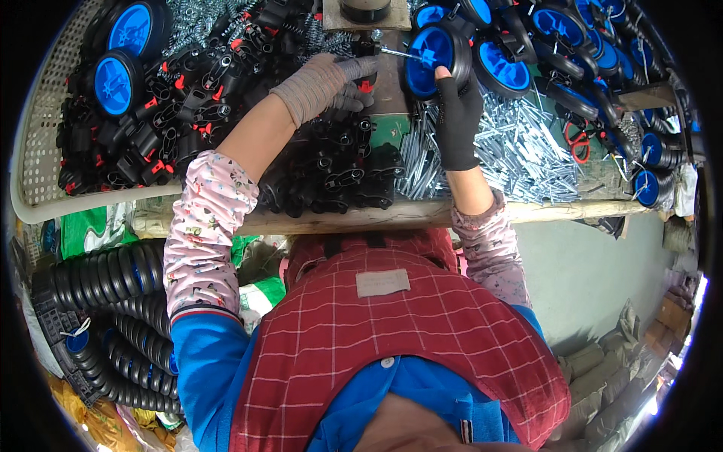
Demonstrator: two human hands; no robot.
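My left hand (324, 81), in a grey knitted glove, is closed around a black plastic bracket with a red tab (366, 87). My right hand (458, 124) wears a black glove with the thumb tip bare. It grips a black-tyred wheel with a blue hub (431, 59) by its near rim. From the hub a thin metal axle pin (399, 52) points left toward the bracket; whether its tip enters the bracket I cannot tell. Below my right hand lies a heap of loose metal pins (501, 154). More black brackets (331, 169) are piled under my left forearm.
At the left, a perforated plastic tray (34, 162) holds brackets, springs (199, 26) and two wheels. More blue-hubbed wheels (506, 66) crowd the right. Red-handled scissors (578, 143) lie beside the pins. A wooden edge (339, 220) fronts the bench; stacked tyres (105, 277) stand below left.
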